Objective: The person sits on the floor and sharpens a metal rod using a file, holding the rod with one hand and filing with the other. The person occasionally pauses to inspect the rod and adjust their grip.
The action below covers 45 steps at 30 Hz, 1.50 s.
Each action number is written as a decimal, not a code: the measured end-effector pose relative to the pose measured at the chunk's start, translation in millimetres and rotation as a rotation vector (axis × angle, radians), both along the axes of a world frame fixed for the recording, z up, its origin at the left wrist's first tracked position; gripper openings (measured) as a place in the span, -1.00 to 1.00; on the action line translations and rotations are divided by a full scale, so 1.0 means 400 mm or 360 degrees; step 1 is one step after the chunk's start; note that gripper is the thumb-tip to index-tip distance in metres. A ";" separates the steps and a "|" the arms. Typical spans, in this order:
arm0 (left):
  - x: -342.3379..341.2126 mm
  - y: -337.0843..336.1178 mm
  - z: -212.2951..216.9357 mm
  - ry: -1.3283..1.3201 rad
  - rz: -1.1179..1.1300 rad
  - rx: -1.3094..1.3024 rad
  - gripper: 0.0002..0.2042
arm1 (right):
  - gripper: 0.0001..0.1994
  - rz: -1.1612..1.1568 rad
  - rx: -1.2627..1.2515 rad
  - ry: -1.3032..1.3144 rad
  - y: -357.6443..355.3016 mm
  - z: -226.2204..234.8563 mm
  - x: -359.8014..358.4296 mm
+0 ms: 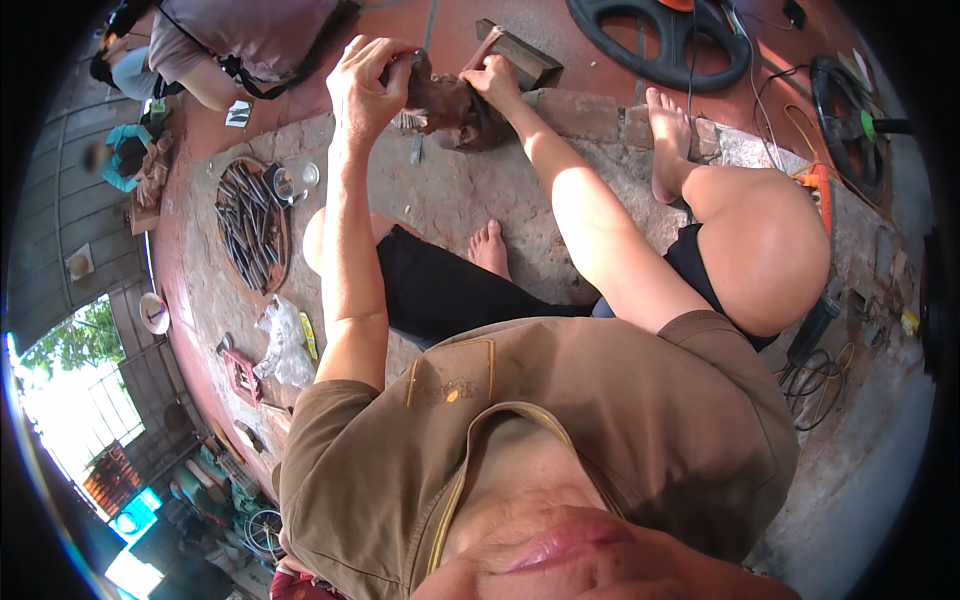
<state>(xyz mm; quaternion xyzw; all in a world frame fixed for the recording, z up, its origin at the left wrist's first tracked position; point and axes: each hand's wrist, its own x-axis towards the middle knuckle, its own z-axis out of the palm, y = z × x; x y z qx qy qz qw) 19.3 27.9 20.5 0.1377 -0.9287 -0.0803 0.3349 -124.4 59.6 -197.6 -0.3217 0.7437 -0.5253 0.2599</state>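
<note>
A dark brown carved wooden piece [440, 103] lies between my two hands at the far end of the stone slab, near my feet. On its left side, my left hand [368, 88] is closed, fingers curled and thumb pressed in; what they grip is not clear. My right hand [492, 84] bends over the piece's right side, its fingers closed at the wood's edge. Just beyond those fingers slants a reddish-brown strip [485, 46]. Behind it sits a dark rectangular block [528, 62]. A small flat grey piece [416, 150] rests below the carving.
Left on the slab are a round tray [284, 262] of several long, dark chisel-like tools, a clear jar [310, 174] and a plastic bag [287, 342]. Black wheels [660, 72] and cables stand right. A corded tool [815, 328] lies by my knee. Another person [245, 40] sits far left.
</note>
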 end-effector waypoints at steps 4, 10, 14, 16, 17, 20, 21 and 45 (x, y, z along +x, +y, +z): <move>0.009 0.003 0.004 -0.0035 0.0029 0.0031 -0.86 | -0.63 -0.0113 -0.0036 0.0148 0.075 -0.023 0.013; 0.003 -0.004 -0.008 -0.0002 -0.0015 -0.0005 -0.86 | -0.66 -0.0147 -0.0185 0.0297 0.097 -0.025 0.006; 0.000 -0.004 -0.007 -0.0017 -0.0040 0.0011 -0.86 | -0.62 0.0006 -0.0046 0.0272 0.006 -0.003 -0.012; 0.001 -0.002 -0.001 -0.0015 -0.0043 0.0001 -0.86 | -0.61 0.0059 0.0130 0.0242 -0.039 0.030 -0.007; 0.001 0.000 0.004 -0.0019 -0.0035 -0.0002 -0.86 | -0.60 0.0082 0.0219 0.0224 -0.050 0.043 -0.008; -0.011 0.003 0.005 -0.0024 -0.0058 0.0004 -0.86 | -0.60 0.0113 0.0364 0.0049 -0.055 0.028 -0.034; -0.005 -0.001 0.002 -0.0027 -0.0048 0.0009 -0.86 | -0.60 0.0161 0.0288 0.0045 -0.042 0.024 -0.028; 0.003 0.005 0.003 -0.0044 -0.0025 0.0027 -0.86 | -0.55 0.0365 0.0359 -0.0004 -0.024 0.039 -0.039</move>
